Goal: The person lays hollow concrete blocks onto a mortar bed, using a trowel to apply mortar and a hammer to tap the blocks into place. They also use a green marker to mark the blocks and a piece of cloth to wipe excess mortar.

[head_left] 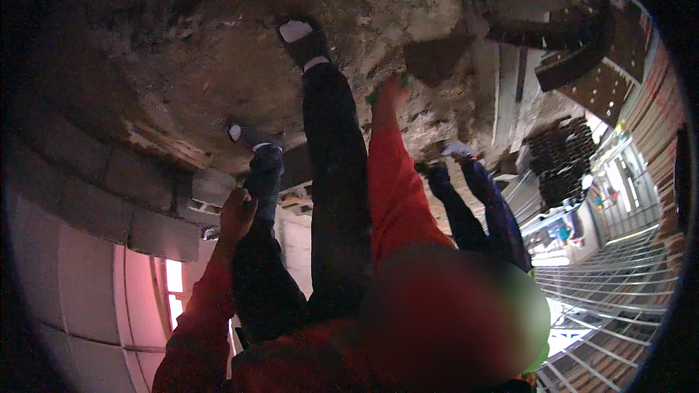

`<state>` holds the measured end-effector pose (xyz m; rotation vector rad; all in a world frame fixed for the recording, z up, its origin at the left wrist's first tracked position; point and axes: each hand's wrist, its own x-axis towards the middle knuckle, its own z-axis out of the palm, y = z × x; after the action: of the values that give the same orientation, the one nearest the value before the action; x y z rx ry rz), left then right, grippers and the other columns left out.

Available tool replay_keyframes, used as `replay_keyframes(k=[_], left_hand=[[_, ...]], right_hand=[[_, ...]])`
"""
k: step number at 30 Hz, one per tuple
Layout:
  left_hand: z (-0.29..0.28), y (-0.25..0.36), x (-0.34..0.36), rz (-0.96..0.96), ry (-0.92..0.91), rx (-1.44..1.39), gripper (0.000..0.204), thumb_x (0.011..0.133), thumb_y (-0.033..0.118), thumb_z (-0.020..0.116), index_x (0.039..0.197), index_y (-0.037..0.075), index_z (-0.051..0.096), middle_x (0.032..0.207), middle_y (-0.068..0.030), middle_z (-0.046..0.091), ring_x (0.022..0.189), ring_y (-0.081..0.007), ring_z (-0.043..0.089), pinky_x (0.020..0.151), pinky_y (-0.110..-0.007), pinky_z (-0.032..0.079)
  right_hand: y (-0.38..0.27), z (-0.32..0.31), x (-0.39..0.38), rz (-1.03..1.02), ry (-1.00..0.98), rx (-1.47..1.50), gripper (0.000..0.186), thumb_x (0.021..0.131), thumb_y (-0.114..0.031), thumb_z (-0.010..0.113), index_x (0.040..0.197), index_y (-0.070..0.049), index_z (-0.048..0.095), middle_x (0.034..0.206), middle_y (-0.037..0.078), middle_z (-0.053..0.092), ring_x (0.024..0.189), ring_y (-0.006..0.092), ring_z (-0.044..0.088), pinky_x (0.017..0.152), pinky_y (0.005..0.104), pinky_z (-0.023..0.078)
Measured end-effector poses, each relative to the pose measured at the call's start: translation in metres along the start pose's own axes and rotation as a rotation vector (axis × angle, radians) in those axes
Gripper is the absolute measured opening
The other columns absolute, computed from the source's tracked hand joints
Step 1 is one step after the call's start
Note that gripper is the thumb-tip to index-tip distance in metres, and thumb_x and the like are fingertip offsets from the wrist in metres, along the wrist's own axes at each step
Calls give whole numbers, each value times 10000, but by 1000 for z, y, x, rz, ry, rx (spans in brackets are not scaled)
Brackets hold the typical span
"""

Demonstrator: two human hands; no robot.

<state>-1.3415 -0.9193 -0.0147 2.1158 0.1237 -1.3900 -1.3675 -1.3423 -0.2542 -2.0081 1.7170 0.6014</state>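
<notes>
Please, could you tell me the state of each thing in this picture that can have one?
Left hand: fingers bent; grip unclear.
Right hand: closed around a green-handled tool.
Green-handled tool: held; contact with the ground unclear.
Ground: rough, uneven.
Dark shoes: worn, set apart.
Grey blocks: laid in courses.
Window opening: brightly lit.

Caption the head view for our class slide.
Red-sleeved right hand grips a partly hidden green object over rough brown ground; bare left hand near dark trouser leg.
</notes>
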Motion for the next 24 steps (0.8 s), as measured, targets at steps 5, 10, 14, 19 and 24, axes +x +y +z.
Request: replay_keyframes(k=[5,10,14,19,24], left_hand=[[-27,-13,2,119,-51,351,197,801,179,639,883,41,526,892,-170,553,847,-368,566,714,-437,457],[-55,-35,25,99,-92,522,260,828,191,625,1000,19,533,1028,-202,566,915,-392,566,762,-435,464],[-54,-87,48,73,-164,438,259,837,186,623,1023,25,540,1035,-200,573,916,-386,572,769,-429,464],[-60,-55,47,76,-214,525,223,831,178,620,989,45,535,989,-179,575,883,-374,571,753,-422,456],[-47,-31,52,50,-165,477,196,808,183,623,910,50,521,950,-174,572,866,-375,572,737,-420,453]], right_hand=[[132,9,-42,256,-192,-90,370,774,-310,636,995,-16,590,953,172,655,862,306,649,709,413,509],[199,33,-3,431,190,110,348,780,-296,603,1067,-99,612,948,190,655,891,332,649,706,442,517],[256,40,53,51,178,-495,335,769,-282,620,881,33,616,853,206,655,734,345,661,642,451,523],[198,25,42,143,363,-195,328,789,-236,598,961,42,573,909,260,641,777,405,644,674,479,519],[196,-9,53,79,293,-65,366,811,-225,556,1095,6,538,990,246,627,923,428,597,796,498,472]])
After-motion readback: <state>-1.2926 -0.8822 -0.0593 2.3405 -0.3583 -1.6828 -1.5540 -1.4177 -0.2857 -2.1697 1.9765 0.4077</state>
